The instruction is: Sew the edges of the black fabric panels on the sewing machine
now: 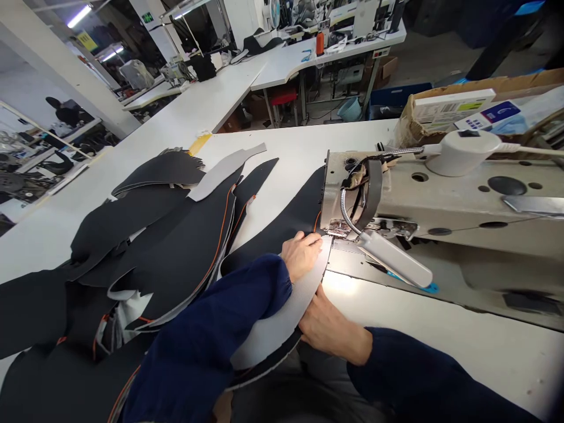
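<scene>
Fabric, in the form of a long gray strip [264, 338] with a dark piece [282, 226] showing beside it, ran up to the foot [338, 228] of the sewing machine [458, 197], and from my remote seat I judged the seam to be underway rather than finished. The left grip [304, 257] rested on the strip just beside the foot, fingers bunched; I could not tell whether it pinched the cloth or only pressed it. The right grip [328, 326] was grasping the strip's edge, its fingers partly hidden. Much of the strip trailed toward the lap, so I reckoned a good part remained to be fed through, though I could not make out the stitches themselves. Left of the machine, dark panels [180, 241] lay heaped on the white surface [304, 138], several with orange lines [225, 218] along their edges, which suggested that some sewing on them was done; whether they awaited another pass I could not say. One loose gray piece [227, 170] lay partly over that heap, apparently not yet joined to anything.
</scene>
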A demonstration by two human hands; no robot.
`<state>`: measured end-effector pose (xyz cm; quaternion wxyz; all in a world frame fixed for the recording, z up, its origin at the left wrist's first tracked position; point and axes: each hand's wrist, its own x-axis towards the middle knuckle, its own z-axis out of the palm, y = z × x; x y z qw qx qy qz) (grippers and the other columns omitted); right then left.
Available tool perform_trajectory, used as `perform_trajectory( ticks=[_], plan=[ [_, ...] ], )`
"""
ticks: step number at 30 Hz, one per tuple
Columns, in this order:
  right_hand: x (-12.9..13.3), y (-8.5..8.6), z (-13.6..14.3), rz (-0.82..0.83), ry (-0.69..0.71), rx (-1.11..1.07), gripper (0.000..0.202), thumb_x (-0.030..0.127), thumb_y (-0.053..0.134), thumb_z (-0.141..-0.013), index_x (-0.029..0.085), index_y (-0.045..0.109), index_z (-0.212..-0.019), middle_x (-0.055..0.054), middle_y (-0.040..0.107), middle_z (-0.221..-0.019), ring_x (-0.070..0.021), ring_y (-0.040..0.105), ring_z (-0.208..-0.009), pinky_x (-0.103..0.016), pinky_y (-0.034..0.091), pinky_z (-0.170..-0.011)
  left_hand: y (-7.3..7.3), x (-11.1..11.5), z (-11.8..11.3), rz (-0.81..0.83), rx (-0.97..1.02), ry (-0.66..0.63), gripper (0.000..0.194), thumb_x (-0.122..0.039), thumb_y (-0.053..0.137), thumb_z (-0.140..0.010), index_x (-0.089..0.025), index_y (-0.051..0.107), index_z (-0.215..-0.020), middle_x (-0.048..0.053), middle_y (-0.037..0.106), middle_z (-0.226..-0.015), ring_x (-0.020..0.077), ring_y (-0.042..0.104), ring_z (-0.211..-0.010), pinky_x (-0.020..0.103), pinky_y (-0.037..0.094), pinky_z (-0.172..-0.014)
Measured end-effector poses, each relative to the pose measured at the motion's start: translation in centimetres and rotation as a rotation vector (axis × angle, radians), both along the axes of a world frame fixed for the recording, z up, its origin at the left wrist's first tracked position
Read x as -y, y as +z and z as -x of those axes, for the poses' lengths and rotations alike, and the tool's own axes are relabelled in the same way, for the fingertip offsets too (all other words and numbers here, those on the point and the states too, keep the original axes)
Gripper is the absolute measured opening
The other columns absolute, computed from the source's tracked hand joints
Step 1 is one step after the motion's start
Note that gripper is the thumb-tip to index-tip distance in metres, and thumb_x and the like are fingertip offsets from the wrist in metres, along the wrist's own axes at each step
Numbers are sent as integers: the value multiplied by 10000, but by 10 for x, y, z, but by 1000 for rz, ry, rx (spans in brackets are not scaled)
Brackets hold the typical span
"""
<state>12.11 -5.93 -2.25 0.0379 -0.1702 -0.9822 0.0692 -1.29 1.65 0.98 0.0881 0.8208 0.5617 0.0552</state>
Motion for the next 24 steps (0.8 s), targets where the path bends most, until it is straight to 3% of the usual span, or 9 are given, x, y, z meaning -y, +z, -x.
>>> perform_trajectory(
  ticks=[5,10,14,17,20,22,24],
  plan=[
    [0,-3,-4,-5,-1,-1,407,455,588,-844,182,652,-1140,-143,633,-1147,-371,477,-1123,-639,280,-980,1,-1,-7,4,-20,15,420,-334,230,-999,-269,578,-1225,47,570,-1282,266,492,-1065,442,435,-844],
    [2,0,-5,-36,0,11,334,366,573,-846,185,665,-1110,-150,641,-1123,-372,494,-1090,-661,289,-960,3,0,-9,32,-67,38,387,-346,266,-988,-324,557,-1242,21,572,-1278,260,496,-1109,435,437,-859],
    [4,1,-6,-79,-7,22,301,275,539,-845,171,672,-1094,-147,664,-1049,-368,526,-1038,-675,304,-940,6,0,-10,11,-97,5,383,-325,255,-995,-282,563,-1219,54,557,-1289,253,479,-1125,424,416,-878],
    [9,2,-6,-135,-6,40,285,215,528,-819,169,695,-1045,-149,676,-1013,-378,538,-1025,-687,326,-917,9,3,-13,-2,-119,-46,385,-412,358,-959,-219,537,-1240,91,468,-1377,268,417,-1199,440,403,-929],
    [23,7,-7,-216,-36,107,273,193,534,-778,160,722,-973,-165,686,-952,-395,558,-985,-697,346,-897,17,17,-17,50,-126,-40,555,-499,510,-835,-153,492,-1268,133,390,-1415,310,328,-1277,474,386,-991],
    [38,9,-7,-286,-65,160,286,187,524,-764,155,731,-958,-173,690,-940,-398,572,-966,-694,338,-924,26,33,-18,134,-122,-37,610,-450,577,-749,-126,480,-1257,162,356,-1420,334,282,-1307,470,391,-1007],
    [57,8,-7,-344,-96,174,330,212,517,-762,143,725,-1008,-187,684,-1013,-412,570,-999,-691,303,-979,36,50,-17,247,-115,-37,609,-367,595,-690,-130,477,-1239,176,365,-1394,339,330,-1269,435,454,-939]
  ],
)
